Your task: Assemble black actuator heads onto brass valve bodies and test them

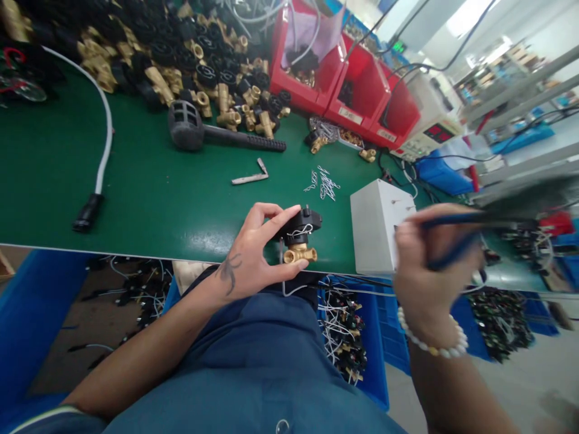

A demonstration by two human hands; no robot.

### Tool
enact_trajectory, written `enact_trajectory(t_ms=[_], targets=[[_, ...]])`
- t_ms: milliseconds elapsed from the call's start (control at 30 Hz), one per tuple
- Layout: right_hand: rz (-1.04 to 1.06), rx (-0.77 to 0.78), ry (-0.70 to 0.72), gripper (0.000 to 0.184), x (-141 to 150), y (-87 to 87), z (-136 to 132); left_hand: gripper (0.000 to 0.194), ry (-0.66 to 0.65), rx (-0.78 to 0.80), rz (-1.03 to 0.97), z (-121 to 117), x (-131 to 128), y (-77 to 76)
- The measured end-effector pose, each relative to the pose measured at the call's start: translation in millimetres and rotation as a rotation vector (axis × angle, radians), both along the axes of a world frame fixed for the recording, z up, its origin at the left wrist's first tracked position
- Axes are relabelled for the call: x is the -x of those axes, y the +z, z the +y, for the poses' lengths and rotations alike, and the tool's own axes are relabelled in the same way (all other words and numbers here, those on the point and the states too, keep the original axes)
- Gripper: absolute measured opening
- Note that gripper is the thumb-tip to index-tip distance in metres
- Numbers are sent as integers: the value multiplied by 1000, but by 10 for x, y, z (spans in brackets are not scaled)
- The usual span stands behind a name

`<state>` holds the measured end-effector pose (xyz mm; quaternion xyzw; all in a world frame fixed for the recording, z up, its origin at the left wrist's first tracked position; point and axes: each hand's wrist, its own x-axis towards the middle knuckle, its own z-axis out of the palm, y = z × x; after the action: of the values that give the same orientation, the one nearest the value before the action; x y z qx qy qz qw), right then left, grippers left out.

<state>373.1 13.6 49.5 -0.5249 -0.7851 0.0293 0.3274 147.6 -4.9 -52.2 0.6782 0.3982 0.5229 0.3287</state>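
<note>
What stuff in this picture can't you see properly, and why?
All in the head view:
- The tip of the blue-handled tool in the right hand: motion blur.
- Numbers on the red display: too small, blurred.
- Words on the bin label: too small.
- Left side of the black-and-brass part: behind the left hand.
- Left end of the blue crate: cut off by the picture's edge.

At the right, motion blurs the blue-handled tool (pixel 452 235); the upper-left black-and-brass parts (pixel 149 54) are cut off.
</note>
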Motion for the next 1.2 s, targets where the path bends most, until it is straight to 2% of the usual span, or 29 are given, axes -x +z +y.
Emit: enact_trajectory(t_ms=[67,100,167,233,267,300,333,400,467,533,600,633,667,767,800,867,933,967,1000,1100,1133,1200], targets=[[-186,211,170,13,-4,-29,-4,72,-1,13,-4,1,1,4],[-236,254,205,12,-15,-24,2,72,-1,22,-7,1,0,7],[-178,183,130,11,-46,11,22,71,-2,28,-9,1,-3,13],[40,-71,-30,14,-60,36,31,71,-5,19,-9,0,-6,16],[106,-150,-62,14,-55,31,27,71,-4,13,-9,-1,-6,16],[115,-167,-42,15,-41,16,17,71,-2,12,-7,-2,-6,15],[70,-124,15,16,-23,-6,4,72,0,18,-6,-3,-6,13],[-117,94,167,17,10,-45,-21,71,6,43,-7,-6,-6,5],[-210,247,203,15,13,-55,-31,71,16,51,-18,-9,-11,-2],[-117,181,72,12,-12,-49,-28,71,26,33,-21,-11,-16,-2],[33,19,-68,12,-39,-60,-26,71,21,18,2,-14,-15,10],[57,-9,-74,12,-46,-75,-28,72,16,24,18,-15,-12,19],[39,14,-38,12,-47,-92,-31,72,11,38,33,-16,-8,29],[-175,287,168,12,-38,-111,-36,71,18,67,37,-15,3,48],[-196,326,182,13,-38,-101,-33,71,20,73,38,-14,3,50],[-96,227,79,13,-40,-76,-26,71,22,61,45,-13,-1,48],[115,-8,-84,14,-35,-78,-25,72,20,37,55,-12,-8,44],[152,-59,-107,14,-27,-92,-28,72,20,28,58,-11,-11,42],[132,-47,-80,13,-18,-110,-33,72,19,24,59,-11,-12,42],[-171,249,146,14,-2,-130,-44,72,22,39,49,-12,-12,42],[-234,301,176,15,-6,-116,-44,72,23,40,43,-12,-13,42],[-195,209,96,14,-20,-73,-44,71,25,33,37,-12,-16,41]])
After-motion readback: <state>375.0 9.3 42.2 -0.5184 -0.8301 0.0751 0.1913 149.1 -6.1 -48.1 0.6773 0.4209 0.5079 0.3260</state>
